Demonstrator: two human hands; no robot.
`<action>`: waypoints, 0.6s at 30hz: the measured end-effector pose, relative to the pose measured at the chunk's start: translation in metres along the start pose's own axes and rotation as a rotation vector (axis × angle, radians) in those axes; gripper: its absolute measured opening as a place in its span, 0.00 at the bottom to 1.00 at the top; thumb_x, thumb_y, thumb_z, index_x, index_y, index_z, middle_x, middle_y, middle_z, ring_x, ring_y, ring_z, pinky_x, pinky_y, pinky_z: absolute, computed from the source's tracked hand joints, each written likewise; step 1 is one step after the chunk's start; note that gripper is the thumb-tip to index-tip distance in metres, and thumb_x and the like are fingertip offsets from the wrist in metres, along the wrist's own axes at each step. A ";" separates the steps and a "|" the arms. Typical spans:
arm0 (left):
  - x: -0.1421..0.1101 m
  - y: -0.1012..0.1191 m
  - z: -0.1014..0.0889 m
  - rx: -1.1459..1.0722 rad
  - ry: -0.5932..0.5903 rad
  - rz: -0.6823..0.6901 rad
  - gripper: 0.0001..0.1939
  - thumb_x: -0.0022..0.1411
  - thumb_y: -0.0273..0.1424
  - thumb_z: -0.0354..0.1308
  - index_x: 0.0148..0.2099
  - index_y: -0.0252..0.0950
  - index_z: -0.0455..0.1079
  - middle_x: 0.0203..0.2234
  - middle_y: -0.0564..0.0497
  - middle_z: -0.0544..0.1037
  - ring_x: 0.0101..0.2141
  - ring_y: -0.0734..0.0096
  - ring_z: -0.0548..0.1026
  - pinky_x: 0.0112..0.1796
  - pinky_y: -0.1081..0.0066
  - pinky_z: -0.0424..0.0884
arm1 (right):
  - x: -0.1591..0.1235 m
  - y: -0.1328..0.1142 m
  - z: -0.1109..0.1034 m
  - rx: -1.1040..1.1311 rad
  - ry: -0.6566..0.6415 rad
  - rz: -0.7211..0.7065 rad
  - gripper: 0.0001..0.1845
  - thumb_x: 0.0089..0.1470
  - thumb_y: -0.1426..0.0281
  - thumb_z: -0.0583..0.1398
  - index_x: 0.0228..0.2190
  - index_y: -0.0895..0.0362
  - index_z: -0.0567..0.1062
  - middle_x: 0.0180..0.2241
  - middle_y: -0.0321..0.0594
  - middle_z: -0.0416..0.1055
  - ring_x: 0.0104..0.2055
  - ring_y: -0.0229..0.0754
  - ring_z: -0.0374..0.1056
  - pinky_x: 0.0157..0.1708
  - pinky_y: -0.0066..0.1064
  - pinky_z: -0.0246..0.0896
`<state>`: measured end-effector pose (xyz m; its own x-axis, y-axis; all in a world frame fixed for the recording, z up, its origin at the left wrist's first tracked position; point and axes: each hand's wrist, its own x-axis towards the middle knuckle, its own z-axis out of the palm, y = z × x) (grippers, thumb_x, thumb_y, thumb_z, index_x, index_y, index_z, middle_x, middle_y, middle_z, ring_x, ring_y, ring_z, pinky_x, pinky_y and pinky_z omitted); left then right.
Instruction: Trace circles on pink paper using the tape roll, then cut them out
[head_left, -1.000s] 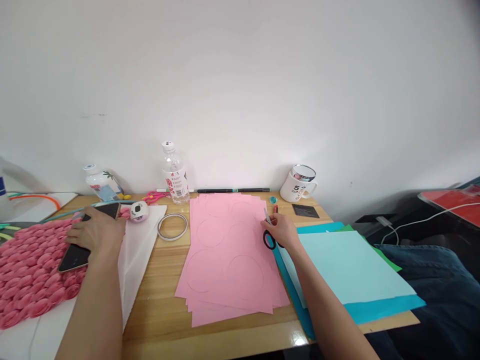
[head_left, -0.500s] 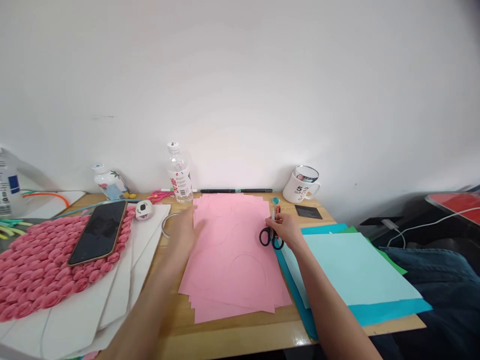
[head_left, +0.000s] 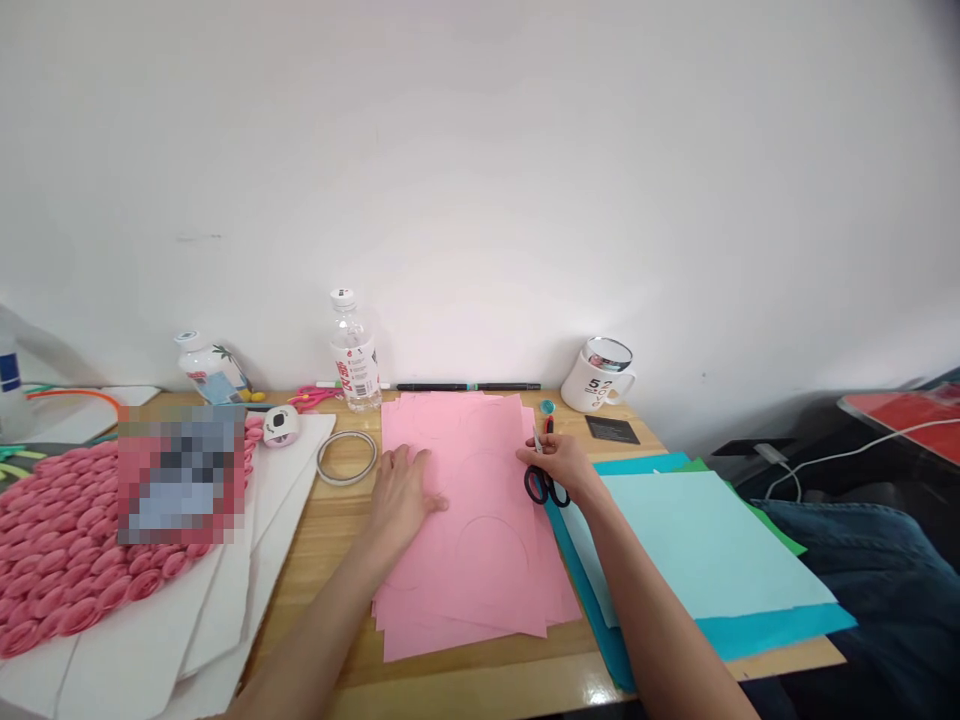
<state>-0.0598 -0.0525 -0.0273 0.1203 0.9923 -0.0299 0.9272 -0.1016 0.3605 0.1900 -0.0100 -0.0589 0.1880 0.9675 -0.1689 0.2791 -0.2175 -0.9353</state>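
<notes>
A stack of pink paper sheets (head_left: 480,540) with faint drawn circles lies in the middle of the wooden table (head_left: 330,560). My left hand (head_left: 401,490) rests flat on the stack's left side, fingers spread. At the stack's right edge, my right hand (head_left: 562,462) is closed on black-handled scissors (head_left: 546,484), blades pointing away from me.
A tape ring (head_left: 346,457), a water bottle (head_left: 353,352), black pens (head_left: 465,386) and a white mug (head_left: 604,375) stand behind the paper. Light blue and teal sheets (head_left: 697,550) lie right. White boards (head_left: 225,580), a pink woven mat (head_left: 60,560) and a blurred patch (head_left: 180,473) lie left.
My left hand left the phone on the pink mat and crossed right, landing flat on the pink paper. My right hand stayed with the scissors at the stack's right edge.
</notes>
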 end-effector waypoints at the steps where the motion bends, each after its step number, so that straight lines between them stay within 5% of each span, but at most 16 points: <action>1: 0.001 -0.002 0.003 -0.023 0.015 -0.007 0.32 0.47 0.32 0.66 0.55 0.35 0.64 0.53 0.40 0.66 0.56 0.49 0.60 0.54 0.58 0.57 | -0.001 -0.002 0.001 -0.010 -0.022 -0.035 0.16 0.30 0.64 0.68 0.23 0.59 0.72 0.17 0.33 0.68 0.20 0.35 0.62 0.19 0.25 0.55; 8: 0.012 -0.014 0.015 -0.448 0.361 -0.081 0.43 0.51 0.41 0.63 0.64 0.32 0.49 0.57 0.33 0.62 0.58 0.49 0.61 0.54 0.51 0.59 | -0.015 -0.021 -0.008 0.205 -0.125 -0.236 0.19 0.35 0.59 0.68 0.23 0.58 0.69 0.18 0.30 0.64 0.19 0.31 0.56 0.18 0.24 0.49; 11: 0.015 -0.015 0.003 -0.777 0.413 -0.148 0.37 0.48 0.42 0.64 0.58 0.34 0.59 0.46 0.39 0.74 0.47 0.56 0.73 0.47 0.56 0.68 | -0.016 -0.024 -0.015 0.365 -0.015 -0.243 0.20 0.36 0.57 0.69 0.27 0.58 0.71 0.21 0.33 0.68 0.20 0.32 0.58 0.19 0.25 0.52; 14: 0.012 -0.015 -0.015 -1.090 0.295 -0.172 0.27 0.45 0.44 0.66 0.45 0.33 0.70 0.34 0.44 0.78 0.35 0.62 0.77 0.38 0.63 0.73 | -0.012 -0.022 -0.016 0.462 0.144 -0.280 0.21 0.37 0.56 0.69 0.28 0.57 0.71 0.20 0.32 0.67 0.20 0.32 0.58 0.19 0.25 0.53; 18: 0.007 -0.015 -0.023 -1.305 -0.096 -0.082 0.26 0.42 0.43 0.69 0.41 0.33 0.72 0.31 0.45 0.79 0.31 0.63 0.77 0.30 0.67 0.73 | -0.006 -0.019 -0.014 0.548 0.249 -0.344 0.22 0.35 0.56 0.69 0.27 0.56 0.70 0.20 0.31 0.67 0.20 0.32 0.59 0.19 0.25 0.54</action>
<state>-0.0816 -0.0427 -0.0111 0.1549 0.9778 -0.1410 -0.0849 0.1554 0.9842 0.1971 -0.0136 -0.0355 0.4030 0.8972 0.1805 -0.1421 0.2561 -0.9561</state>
